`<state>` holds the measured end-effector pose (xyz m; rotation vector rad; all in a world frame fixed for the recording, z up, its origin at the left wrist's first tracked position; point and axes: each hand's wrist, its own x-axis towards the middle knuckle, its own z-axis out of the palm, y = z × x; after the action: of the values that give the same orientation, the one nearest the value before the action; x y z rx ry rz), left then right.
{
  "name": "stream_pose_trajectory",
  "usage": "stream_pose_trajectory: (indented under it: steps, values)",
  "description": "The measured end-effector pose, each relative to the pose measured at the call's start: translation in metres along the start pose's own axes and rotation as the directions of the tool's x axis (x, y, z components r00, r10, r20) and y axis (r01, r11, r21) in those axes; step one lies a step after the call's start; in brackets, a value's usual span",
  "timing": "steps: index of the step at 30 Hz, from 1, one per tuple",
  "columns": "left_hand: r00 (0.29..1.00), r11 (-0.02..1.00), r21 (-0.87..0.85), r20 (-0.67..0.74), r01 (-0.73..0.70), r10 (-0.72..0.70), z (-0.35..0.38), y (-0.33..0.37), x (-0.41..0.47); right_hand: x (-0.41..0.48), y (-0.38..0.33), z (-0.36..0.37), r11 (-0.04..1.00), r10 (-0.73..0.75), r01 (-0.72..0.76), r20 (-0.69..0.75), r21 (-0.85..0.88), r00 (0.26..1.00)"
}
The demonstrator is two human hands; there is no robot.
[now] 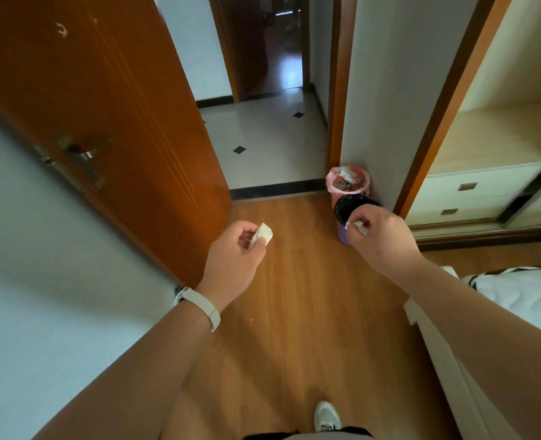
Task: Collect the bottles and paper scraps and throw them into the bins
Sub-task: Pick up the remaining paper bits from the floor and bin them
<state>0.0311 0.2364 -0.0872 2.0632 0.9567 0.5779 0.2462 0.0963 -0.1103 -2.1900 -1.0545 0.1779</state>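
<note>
- Left hand [235, 249] pinches a paper scrap [262, 234] above the wood floor [294, 312].
- Right hand [380, 236] grips another scrap [359, 226], right in front of the purple bin [342, 231].
- Pink bin [348, 182] sits behind it, both at the wall corner.

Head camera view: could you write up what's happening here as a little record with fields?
left hand: holds a crumpled paper scrap
right hand: pinches a small paper scrap, overlapping the purple bin in this view
purple bin: black liner, on the wooden floor by the wall corner
pink bin: just behind it, rubbish inside
bottles: none visible
</note>
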Motion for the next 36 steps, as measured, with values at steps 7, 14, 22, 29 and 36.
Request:
stream_pose_trajectory:
  steps: [7,14,22,29,36]
  values:
    - [0.999,1.000,0.004,-0.039,0.002,-0.002,-0.011,-0.009,0.061,0.055,-0.010,0.013,1.000,-0.014,0.014,0.019,0.012,1.000]
    - [1.000,1.000,-0.024,-0.017,0.019,-0.020,-0.024,-0.050,0.135,0.109,-0.024,0.057,0.999,0.019,-0.018,0.037,-0.041,0.999]
    - [0.998,0.991,-0.129,0.054,-0.020,0.027,-0.069,-0.110,0.264,0.208,-0.074,0.117,0.987,0.116,-0.118,-0.021,-0.108,0.993]
    - [0.987,0.982,-0.178,0.137,-0.063,0.088,-0.104,-0.150,0.370,0.284,-0.112,0.154,0.979,0.048,-0.060,-0.068,-0.195,0.997]
    - [0.955,0.966,-0.214,0.226,-0.144,0.193,-0.084,-0.156,0.435,0.316,-0.101,0.157,0.960,0.146,-0.185,-0.187,-0.210,0.971]
